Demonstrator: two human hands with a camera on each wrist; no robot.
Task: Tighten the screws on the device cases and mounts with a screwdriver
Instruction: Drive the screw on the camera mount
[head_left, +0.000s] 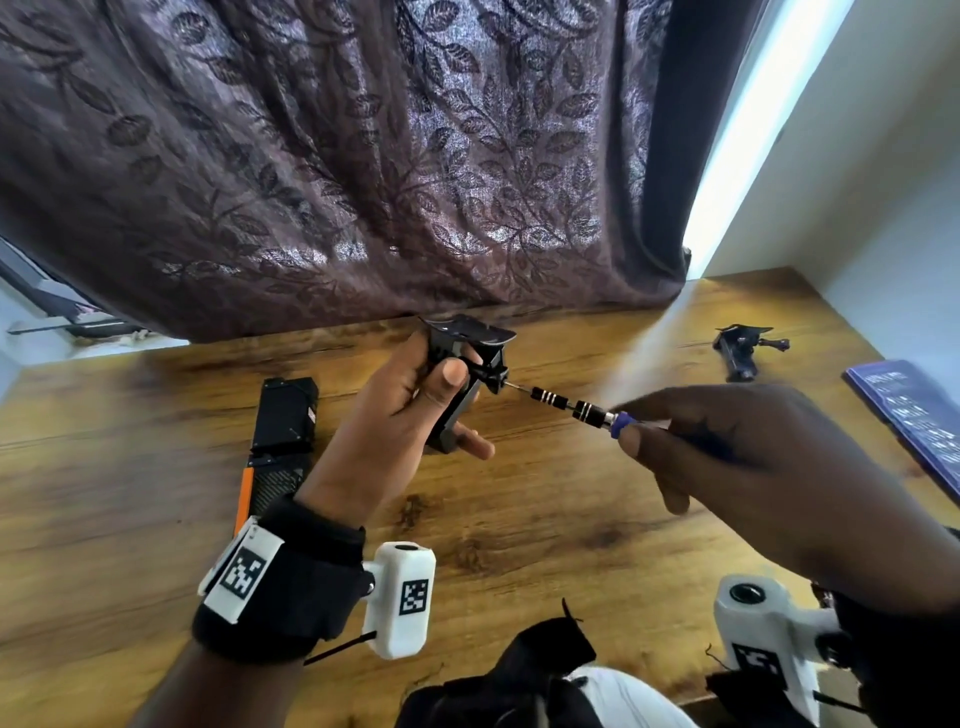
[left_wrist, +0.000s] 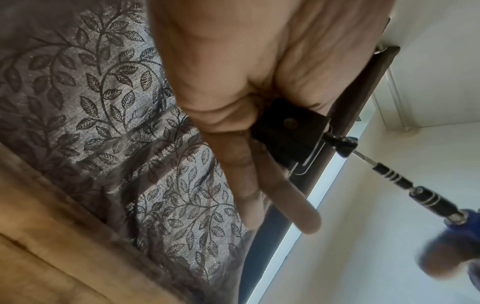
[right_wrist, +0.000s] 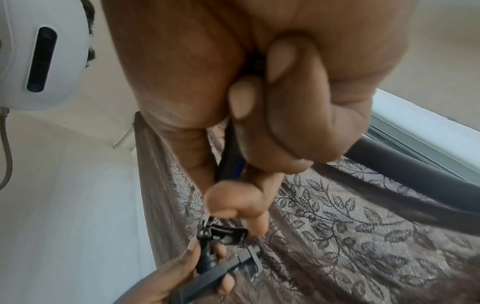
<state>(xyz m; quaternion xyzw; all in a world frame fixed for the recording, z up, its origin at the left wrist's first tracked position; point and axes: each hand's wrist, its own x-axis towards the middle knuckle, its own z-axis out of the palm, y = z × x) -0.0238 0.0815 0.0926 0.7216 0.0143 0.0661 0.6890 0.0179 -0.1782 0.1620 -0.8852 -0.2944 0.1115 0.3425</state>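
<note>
My left hand (head_left: 415, 405) grips a black camera mount (head_left: 470, 353) above the wooden table (head_left: 519, 519), thumb across its front. My right hand (head_left: 727, 447) holds a screwdriver (head_left: 576, 410) with a blue handle and black ringed shaft. Its thin tip meets the screw knob on the mount's right side. From the left wrist, the mount (left_wrist: 291, 131) sits between my fingers and the screwdriver (left_wrist: 405, 185) comes in from the lower right. From the right wrist, my fingers (right_wrist: 259, 123) curl round the handle, with the mount (right_wrist: 223, 236) below them.
Two black device cases (head_left: 285, 415), one with an orange edge, lie on the table left of my left wrist. Another black mount (head_left: 737, 348) lies at the far right. A dark blue booklet (head_left: 914, 415) lies at the right edge. A patterned curtain (head_left: 363, 156) hangs behind the table.
</note>
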